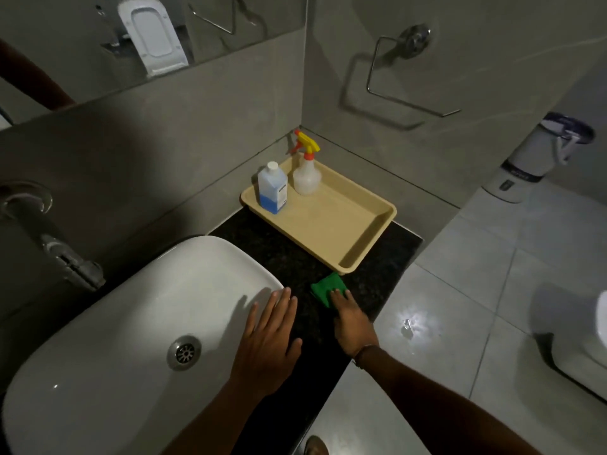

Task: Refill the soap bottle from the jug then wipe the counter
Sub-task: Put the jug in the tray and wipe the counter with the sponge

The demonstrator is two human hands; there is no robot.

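A clear jug (272,188) with blue liquid and a white cap stands in the back left corner of a beige tray (345,238). Beside it in the tray stands a spray bottle (307,174) with a yellow and orange trigger head. On the dark speckled counter (289,257), just in front of the tray, lies a folded green cloth (325,287). My right hand (353,320) presses on the cloth with its fingers flat. My left hand (269,339) rests flat over the right rim of the white basin (131,323), fingers straight and holding nothing.
A wall tap (49,238) juts out left of the basin. A metal towel ring (400,80) hangs on the right wall. Past the counter's right edge is tiled floor with a white bin (538,159) and part of a toilet (594,330).
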